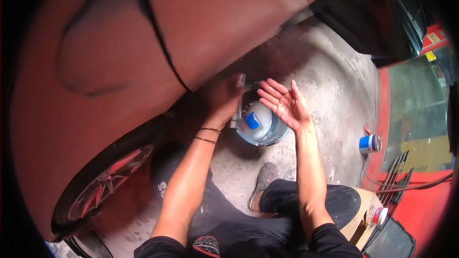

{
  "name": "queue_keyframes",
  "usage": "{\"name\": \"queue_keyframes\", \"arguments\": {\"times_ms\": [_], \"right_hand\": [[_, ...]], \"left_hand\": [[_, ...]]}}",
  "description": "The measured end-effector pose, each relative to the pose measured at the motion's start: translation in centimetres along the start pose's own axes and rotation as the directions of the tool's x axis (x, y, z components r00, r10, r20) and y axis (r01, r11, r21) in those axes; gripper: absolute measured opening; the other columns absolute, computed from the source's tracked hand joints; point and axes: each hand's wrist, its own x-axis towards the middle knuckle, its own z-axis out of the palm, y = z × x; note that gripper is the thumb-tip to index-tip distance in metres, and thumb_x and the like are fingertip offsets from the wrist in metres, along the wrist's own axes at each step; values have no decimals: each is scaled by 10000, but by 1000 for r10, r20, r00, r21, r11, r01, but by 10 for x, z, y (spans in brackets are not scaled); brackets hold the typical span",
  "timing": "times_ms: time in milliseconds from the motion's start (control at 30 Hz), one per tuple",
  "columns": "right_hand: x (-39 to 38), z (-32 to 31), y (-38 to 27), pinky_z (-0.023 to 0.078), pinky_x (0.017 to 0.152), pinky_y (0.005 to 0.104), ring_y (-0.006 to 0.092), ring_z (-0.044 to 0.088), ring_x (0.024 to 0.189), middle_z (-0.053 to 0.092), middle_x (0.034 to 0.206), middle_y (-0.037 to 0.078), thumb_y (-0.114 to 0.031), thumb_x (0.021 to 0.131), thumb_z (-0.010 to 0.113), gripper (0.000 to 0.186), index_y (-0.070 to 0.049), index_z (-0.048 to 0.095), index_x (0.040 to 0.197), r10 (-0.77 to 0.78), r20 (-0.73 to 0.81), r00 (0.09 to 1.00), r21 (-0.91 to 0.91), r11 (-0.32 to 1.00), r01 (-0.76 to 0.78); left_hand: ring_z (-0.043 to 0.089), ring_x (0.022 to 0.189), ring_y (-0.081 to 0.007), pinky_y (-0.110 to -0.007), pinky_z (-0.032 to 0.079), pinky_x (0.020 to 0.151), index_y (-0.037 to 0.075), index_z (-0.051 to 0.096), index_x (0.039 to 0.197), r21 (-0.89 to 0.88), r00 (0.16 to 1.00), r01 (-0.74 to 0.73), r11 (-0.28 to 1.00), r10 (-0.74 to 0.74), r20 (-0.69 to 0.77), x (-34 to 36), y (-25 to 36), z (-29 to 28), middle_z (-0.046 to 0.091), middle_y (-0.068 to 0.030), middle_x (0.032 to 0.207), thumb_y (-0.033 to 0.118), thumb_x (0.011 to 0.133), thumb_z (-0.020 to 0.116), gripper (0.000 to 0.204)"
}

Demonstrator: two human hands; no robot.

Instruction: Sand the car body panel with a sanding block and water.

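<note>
My left hand (225, 94) is in shadow beside the red car panel (114, 57), closed around a thin grey strip (236, 111) whose ends show past the fingers. What the strip is made of is hard to make out. To its right, my right hand (287, 106) is open, palm up, with wet-looking fingers stretched toward the left hand. Below both hands stands a translucent bluish tub (264, 139) holding whitish liquid or a pale object. A small blue piece (252, 120) shows inside it. The tub's far side is partly hidden by my hands.
A wheel (112, 179) sits under the panel at lower left. On the right are a blue-and-white can (370, 144), a red-framed glass pane (416, 114), a dark hose (420, 186) and a wooden stool (362, 210). A black car part (368, 14) hangs at upper right.
</note>
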Motion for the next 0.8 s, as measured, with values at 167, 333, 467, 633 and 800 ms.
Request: {"name": "queue_keyframes", "arguments": {"times_ms": [167,333,467,633,800], "right_hand": [[-6,-11,1,491,1225,490,354,625,1432,673,1499,202,-477,1168,521,600,9,592,1513,-146,-159,976,-261,960,101],[1,-30,50,599,973,329,142,713,1094,734,1217,50,-386,1066,763,312,-99,685,1160,-294,-302,907,-668,744,19],[-5,13,60,499,945,313,117,631,1070,691,1121,10,-365,1046,770,330,-85,676,1194,-250,-225,942,-758,653,-7],[-16,58,41,571,907,397,223,721,1077,743,1087,104,-330,979,838,351,-73,703,1177,-307,-208,929,-978,93,-189],[-20,28,25,567,796,346,170,702,792,764,805,109,-343,1046,762,351,-14,787,925,-223,114,968,-987,88,137]], "left_hand": [[658,1264,-207,-368,498,1108,-26,632,1441,-2,998,56,998,-56,-10,4,-2,13,708,-122,1373,254,1012,796,538],[670,1203,-192,-371,524,1067,-2,639,1420,-180,999,47,982,-43,26,11,-30,14,695,-111,1349,226,991,827,521],[666,1184,-218,-400,528,1076,13,645,1385,-373,976,214,903,-187,108,4,-32,20,690,-102,1278,216,953,858,522],[663,1204,-207,-387,510,1085,20,646,1391,-288,977,212,934,-198,76,2,-20,22,702,-112,1315,291,883,919,637],[694,1166,-183,-374,539,1050,1,680,1311,-49,977,171,984,-176,-120,16,-29,18,732,-96,1259,131,951,848,418]]}}
